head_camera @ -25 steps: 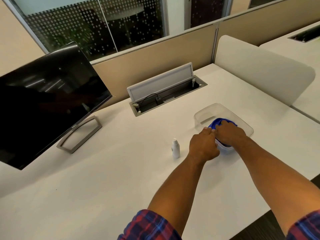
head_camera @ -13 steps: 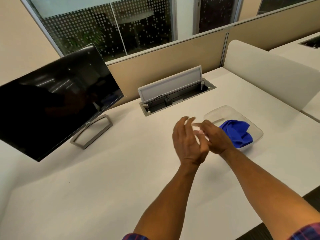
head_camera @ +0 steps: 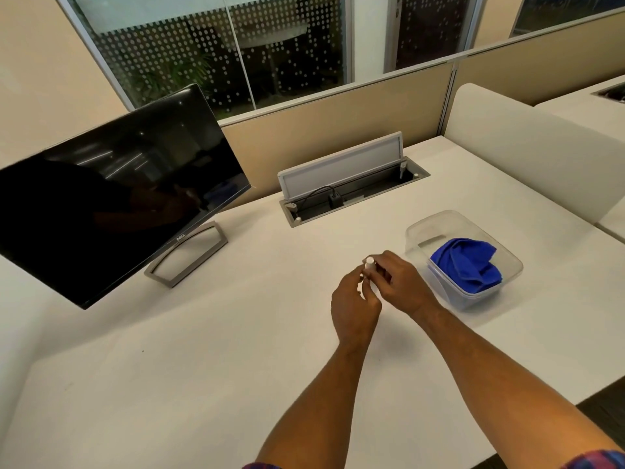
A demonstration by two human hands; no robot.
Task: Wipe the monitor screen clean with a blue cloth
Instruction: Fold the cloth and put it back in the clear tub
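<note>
A white bench [head_camera: 203,384] carries a dark monitor [head_camera: 111,194] on a grey stand [head_camera: 189,255] at the left, its screen tilted and turned toward the middle. Behind the hands, an open cable hatch [head_camera: 351,194] is set into the bench, lid raised, with a black plug and cord inside. A beige partition [head_camera: 338,130] runs along the back, and a white divider [head_camera: 527,154] closes the right side.

The blue cloth [head_camera: 468,265] lies crumpled in a clear tub [head_camera: 419,228] just right of the hands, touched by neither. Between cloth and monitor lies open bench, with the hands in the way.

Both hands meet over the middle of the bench around a small white bottle [head_camera: 369,262]. The right hand [head_camera: 399,282] has its grip curled round the bottle, cap poking out above the fingers. The left hand [head_camera: 355,306] has its fingers curled in at the bottle's lower part, which they hide; whether they really pinch it cannot be told.

Checked sleeves are cut off at the bottom edge.
</note>
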